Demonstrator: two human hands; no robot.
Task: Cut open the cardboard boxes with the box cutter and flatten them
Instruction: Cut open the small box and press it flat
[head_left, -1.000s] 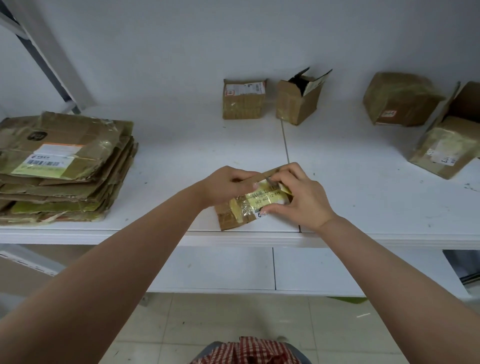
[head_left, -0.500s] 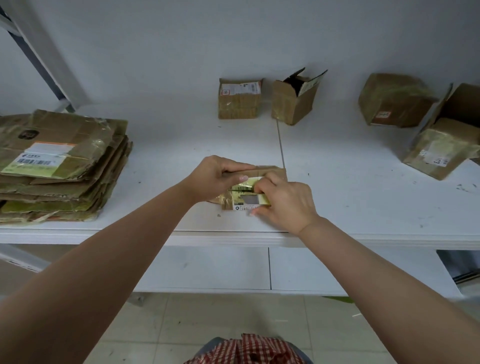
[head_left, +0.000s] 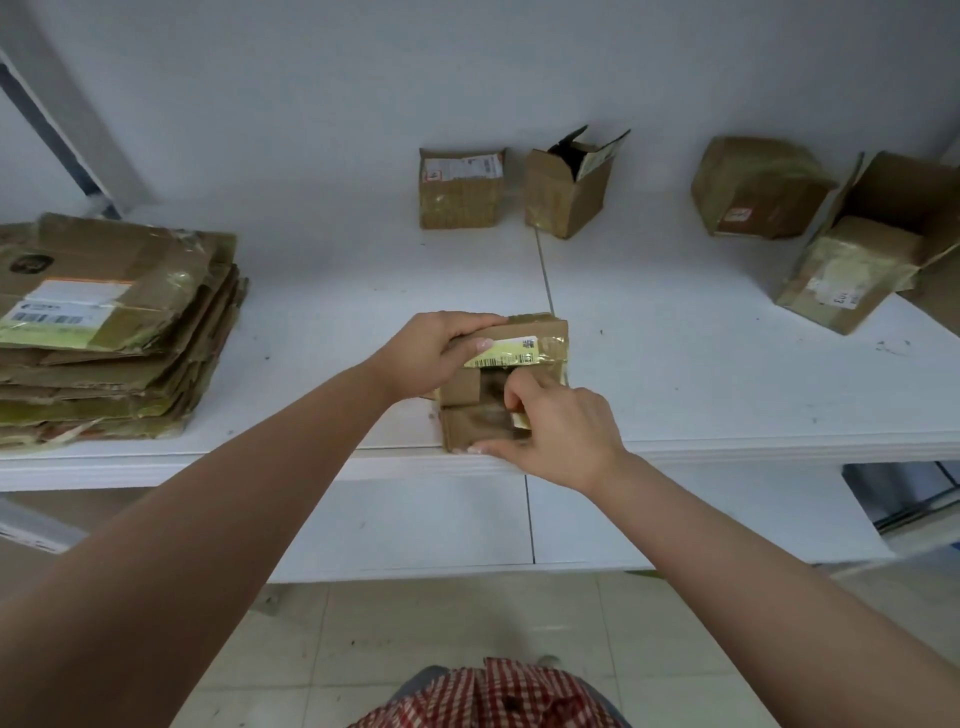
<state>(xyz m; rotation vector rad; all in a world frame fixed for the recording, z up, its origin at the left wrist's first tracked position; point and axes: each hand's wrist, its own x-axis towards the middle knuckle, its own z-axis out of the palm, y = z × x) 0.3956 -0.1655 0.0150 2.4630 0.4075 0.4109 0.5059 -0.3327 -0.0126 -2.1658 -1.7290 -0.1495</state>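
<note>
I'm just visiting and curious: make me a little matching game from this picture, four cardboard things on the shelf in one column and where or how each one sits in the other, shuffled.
Things:
1. stack of flattened boxes
2. box with open flaps
3. small labelled closed box
4. box being flattened

Places or states:
A. at the front edge of the white shelf, held by both hands
B. piled at the far left
C. at the back, top flaps standing up
D. at the back, shut, just left of the open one

Pairs: 1-B, 2-C, 3-D, 4-A
</note>
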